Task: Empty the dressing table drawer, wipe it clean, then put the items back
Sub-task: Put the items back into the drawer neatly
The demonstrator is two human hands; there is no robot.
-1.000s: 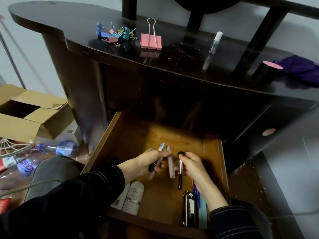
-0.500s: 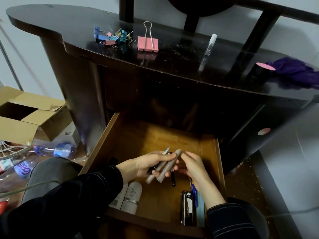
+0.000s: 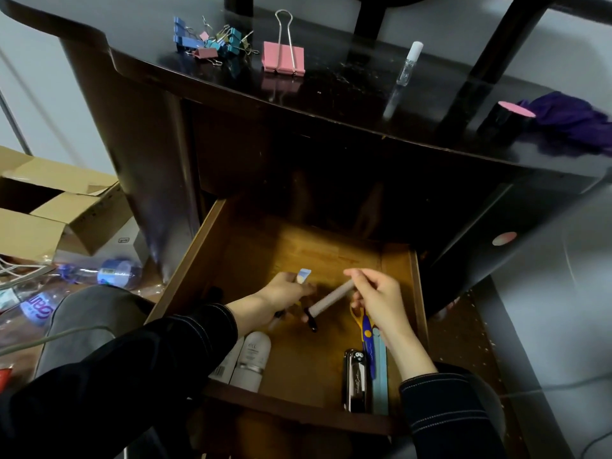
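The wooden drawer [image 3: 190, 266] is pulled out below the dark dressing table [image 3: 331, 104]. Inside it, my left hand [image 3: 283, 298] grips a thin stick with a blue-white tip [image 3: 303, 276]; its lower end pokes out under my wrist. My right hand [image 3: 381, 301] pinches the upper end of a beige stick [image 3: 331, 301], which slants down to the left between my hands. A small black applicator [image 3: 310, 322] lies on the drawer floor just below it. Two white bottles [image 3: 251, 359], yellow-blue scissors [image 3: 367, 331], a shiny black case [image 3: 354, 380] and a light-blue strip [image 3: 381, 376] lie along the drawer's front.
On the tabletop sit a heap of small binder clips [image 3: 212, 41], a large pink binder clip [image 3: 283, 58], a small clear bottle [image 3: 409, 62], a black cylinder with a pink top [image 3: 506, 122] and a purple cloth [image 3: 573, 122]. A cardboard box [image 3: 59, 210] and plastic bottles [image 3: 112, 274] lie left on the floor.
The beige stick has passed from my left hand's bundle to my right hand, which has drawn it to the right. The black applicator now lies loose on the drawer floor.
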